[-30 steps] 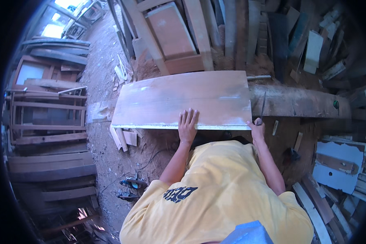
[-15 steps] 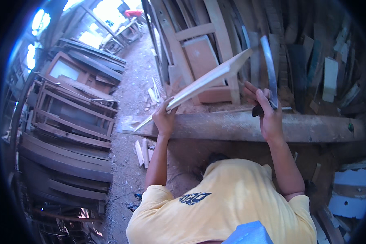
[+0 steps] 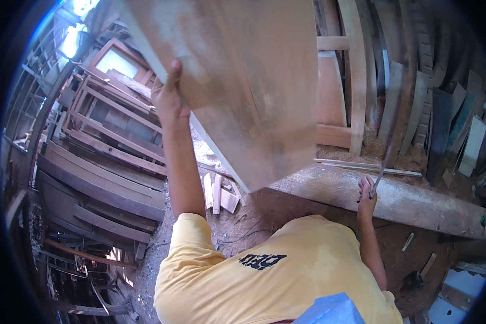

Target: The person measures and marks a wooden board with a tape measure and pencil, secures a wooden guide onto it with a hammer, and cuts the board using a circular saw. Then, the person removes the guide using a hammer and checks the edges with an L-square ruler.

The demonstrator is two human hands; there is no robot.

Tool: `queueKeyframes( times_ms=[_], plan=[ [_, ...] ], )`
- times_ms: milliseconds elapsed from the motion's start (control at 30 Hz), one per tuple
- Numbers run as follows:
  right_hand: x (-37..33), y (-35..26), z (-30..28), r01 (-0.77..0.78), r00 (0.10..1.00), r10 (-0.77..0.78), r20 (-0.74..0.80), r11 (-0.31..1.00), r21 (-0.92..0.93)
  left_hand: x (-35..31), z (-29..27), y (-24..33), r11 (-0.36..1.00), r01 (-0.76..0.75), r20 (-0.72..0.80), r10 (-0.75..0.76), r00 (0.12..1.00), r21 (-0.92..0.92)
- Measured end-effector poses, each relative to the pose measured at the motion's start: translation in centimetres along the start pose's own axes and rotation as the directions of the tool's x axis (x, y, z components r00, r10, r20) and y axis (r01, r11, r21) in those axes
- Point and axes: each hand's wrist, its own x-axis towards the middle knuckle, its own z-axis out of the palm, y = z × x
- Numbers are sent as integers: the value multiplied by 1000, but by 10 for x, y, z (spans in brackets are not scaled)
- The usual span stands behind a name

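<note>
My left hand [image 3: 171, 101] is raised and closed on the edge of a broad, flat wooden panel [image 3: 243, 92]. Its thumb lies along the near face, and the other fingers wrap behind. The panel is tilted up with its face toward me, one corner pointing down over the workbench beam. Lower, at the right, my right hand [image 3: 366, 202] grips what looks like a try square [image 3: 384, 167] by its dark stock, the thin metal blade rising away from the fingers. The square is apart from the panel.
A thick wooden beam [image 3: 405, 197] crosses in front of me. Beyond it lean frames and boards [image 3: 356, 81]. Stacked door frames and planks [image 3: 113, 135] stand on the left. Short wood offcuts [image 3: 217, 194] lie on the floor, and a white board [image 3: 461, 294] lies at lower right.
The panel has turned from edge-on to face-on and come up closer, with my left hand rising. My right hand with the square has dropped and moved away from the panel.
</note>
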Motion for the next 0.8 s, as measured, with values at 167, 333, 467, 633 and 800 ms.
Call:
queueKeyframes(
  times_ms=[167,333,467,633,800],
  plan=[
    [22,27,27,-214,941,270,-205,942,257,-3,-60,-23,942,309,-134,-326,936,-130],
    [52,60,27,-237,969,236,69,819,522,-38,-91,-67,866,434,-288,-493,821,-246],
    [60,32,29,-306,915,394,-86,816,490,-62,-161,-143,754,553,-319,-654,686,-355],
    [88,3,-12,-296,851,359,-384,931,214,-153,-187,-249,610,590,-463,-790,402,-529],
    [110,1,-93,-423,801,330,-499,902,-82,-301,-212,-367,454,474,-388,-891,235,-755]
  ],
)
